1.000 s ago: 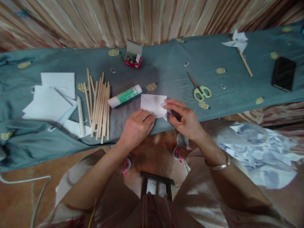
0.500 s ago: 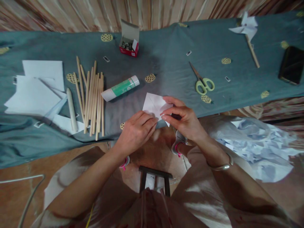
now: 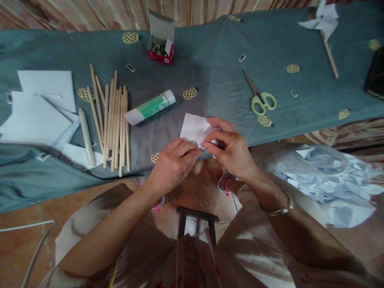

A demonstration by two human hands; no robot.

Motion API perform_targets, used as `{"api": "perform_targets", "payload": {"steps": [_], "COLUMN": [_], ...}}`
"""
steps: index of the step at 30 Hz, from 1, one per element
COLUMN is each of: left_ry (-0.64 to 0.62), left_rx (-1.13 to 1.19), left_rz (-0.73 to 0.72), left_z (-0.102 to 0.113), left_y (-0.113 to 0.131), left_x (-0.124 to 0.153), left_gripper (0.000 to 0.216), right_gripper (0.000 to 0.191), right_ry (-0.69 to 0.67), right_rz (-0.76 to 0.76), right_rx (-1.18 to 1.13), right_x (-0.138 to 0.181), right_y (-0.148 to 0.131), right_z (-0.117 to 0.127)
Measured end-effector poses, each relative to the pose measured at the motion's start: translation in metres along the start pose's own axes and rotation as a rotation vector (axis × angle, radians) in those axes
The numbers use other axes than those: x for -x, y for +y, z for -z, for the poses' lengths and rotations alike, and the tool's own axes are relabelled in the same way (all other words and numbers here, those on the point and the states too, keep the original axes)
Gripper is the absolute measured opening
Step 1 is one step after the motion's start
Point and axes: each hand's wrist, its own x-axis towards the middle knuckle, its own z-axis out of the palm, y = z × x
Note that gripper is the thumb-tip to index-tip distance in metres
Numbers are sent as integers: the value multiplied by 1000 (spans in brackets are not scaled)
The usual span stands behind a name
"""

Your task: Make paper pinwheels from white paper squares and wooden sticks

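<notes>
Both hands sit at the near edge of the grey-green tablecloth [image 3: 216, 76], working a white paper square [image 3: 194, 127] that lies just below the glue stick [image 3: 150, 107] and well left of the scissors [image 3: 261, 101]. The right hand [image 3: 234, 151] has thumb & forefinger closed in a pinch on the square's near-right edge, other fingers curled loosely behind. The left hand [image 3: 172, 166] has its fingers pressed together, tips on the near-left edge; thumb is hidden, so can't tell if it grips or only presses down. Change vs. a sec ago: back then the sheet lay flat and wide w/ the right fingers spread along its right side. Now the fingertips of the two hands have closed in till they nearly touch, and the paper shows less area — its near part looks lifted or turned over, so the work has gone from holding the sheet flat to handling one edge. Nothing else has been touched: wooden sticks [image 3: 113, 116], loose sheets [image 3: 39, 110] at left, red box [image 3: 160, 54] at the back — all as they were, only shifted in frame w/ the head.
</notes>
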Motion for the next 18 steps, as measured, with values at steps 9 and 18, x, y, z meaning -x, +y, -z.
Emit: {"api": "perform_targets", "payload": {"steps": [9, 18], "left_ry": [-4, -2], "left_rx": [34, 45], "left_rz": [51, 62], "left_z": [-1, 0], "left_y": [1, 0], "left_x": [-2, -2], "left_gripper": [16, 17], "right_gripper": [7, 7], "right_ry": [30, 32], "right_rz": [-17, -6], "right_rx": [31, 67], "right_x": [-1, 0], "right_y": [-4, -4], "right_z": [-3, -2]}}
